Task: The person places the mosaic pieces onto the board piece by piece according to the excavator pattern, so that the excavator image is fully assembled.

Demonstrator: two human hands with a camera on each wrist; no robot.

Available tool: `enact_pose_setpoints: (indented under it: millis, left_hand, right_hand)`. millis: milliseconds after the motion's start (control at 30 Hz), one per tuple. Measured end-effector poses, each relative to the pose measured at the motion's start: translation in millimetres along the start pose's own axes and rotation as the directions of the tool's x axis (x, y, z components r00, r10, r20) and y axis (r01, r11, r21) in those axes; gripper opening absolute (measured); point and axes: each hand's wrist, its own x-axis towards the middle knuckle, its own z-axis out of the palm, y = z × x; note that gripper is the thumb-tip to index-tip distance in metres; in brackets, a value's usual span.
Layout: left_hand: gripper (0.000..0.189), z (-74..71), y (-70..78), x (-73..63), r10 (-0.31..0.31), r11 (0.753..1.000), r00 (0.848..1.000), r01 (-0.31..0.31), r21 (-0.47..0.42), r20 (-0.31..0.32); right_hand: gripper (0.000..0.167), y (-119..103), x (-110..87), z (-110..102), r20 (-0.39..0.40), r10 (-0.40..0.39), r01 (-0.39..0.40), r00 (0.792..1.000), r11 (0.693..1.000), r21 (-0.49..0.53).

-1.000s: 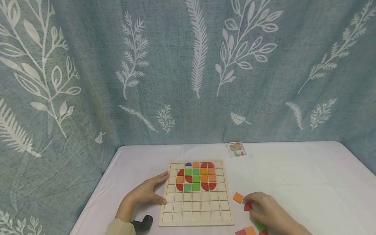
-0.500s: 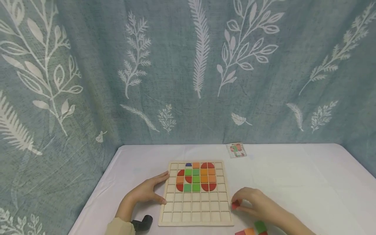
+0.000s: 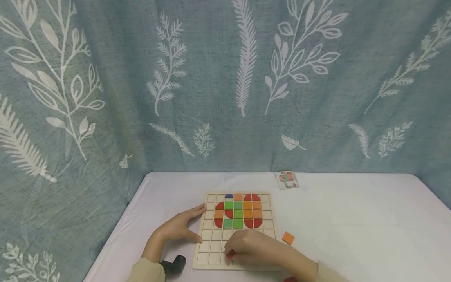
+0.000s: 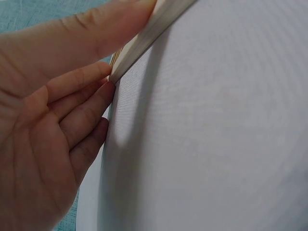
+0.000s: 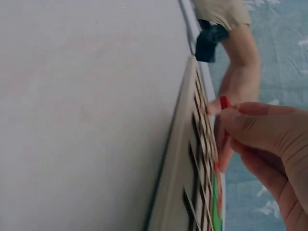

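Observation:
A wooden grid board lies on the white table, its upper cells filled with red rounded tiles, green and orange square tiles and a blue half-round one. My left hand rests along the board's left edge, fingers extended; in the left wrist view the thumb and fingertips touch the rim. Over the board's lower rows, my right hand pinches a small red tile between thumb and fingers. The right wrist view shows that red tile above the board, mostly covered by the fingertips.
An orange square tile lies just right of the board. Part of a red piece shows below the right forearm. A patterned card is at the table's back edge. A black curved object sits beside the left wrist.
My right hand has picked up the red tile from beside the orange one and carried it left over the board's lower rows. The left hand stays at the board's edge.

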Motion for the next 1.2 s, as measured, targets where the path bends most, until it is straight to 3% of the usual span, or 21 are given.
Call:
enact_pose_setpoints:
  millis: [267,433,600,733,1000,1200]
  left_hand:
    - [0.097,0.3,-2.3,2.0,-0.003,1.000,1.000,0.003,-0.001,0.002]
    - [0.096,-0.3,-2.3,2.2,-0.012,1.000,1.000,0.012,0.009,-0.002]
    - [0.096,-0.5,-2.4,2.3,-0.010,1.000,1.000,0.010,0.011,0.002]
    - [0.096,-1.1,-3.0,2.8,-0.009,1.000,1.000,0.009,0.018,0.007]
    - [0.096,-1.9,-3.6,5.0,-0.011,1.000,1.000,0.011,0.025,0.007]
    - [0.096,-2.4,-3.4,5.5,-0.016,1.000,1.000,0.016,0.010,0.008]
  right_hand:
    - [0.014,1.5,13.8,8.7,0.111,0.038,-0.041,0.993,0.999,0.019]
    - [0.023,3.8,13.9,10.5,0.136,0.056,-0.067,0.989,0.995,0.078]
    - [0.018,2.0,13.9,14.5,0.038,0.098,-0.099,0.994,0.994,0.046]
    - [0.017,-4.2,16.8,18.2,-0.043,0.191,-0.191,0.981,0.982,0.009]
    - [0.016,-15.5,24.1,18.0,-0.001,0.306,-0.306,0.952,0.952,-0.007]
    - [0.021,-19.7,22.5,17.2,-0.007,0.326,-0.326,0.945,0.945,-0.013]
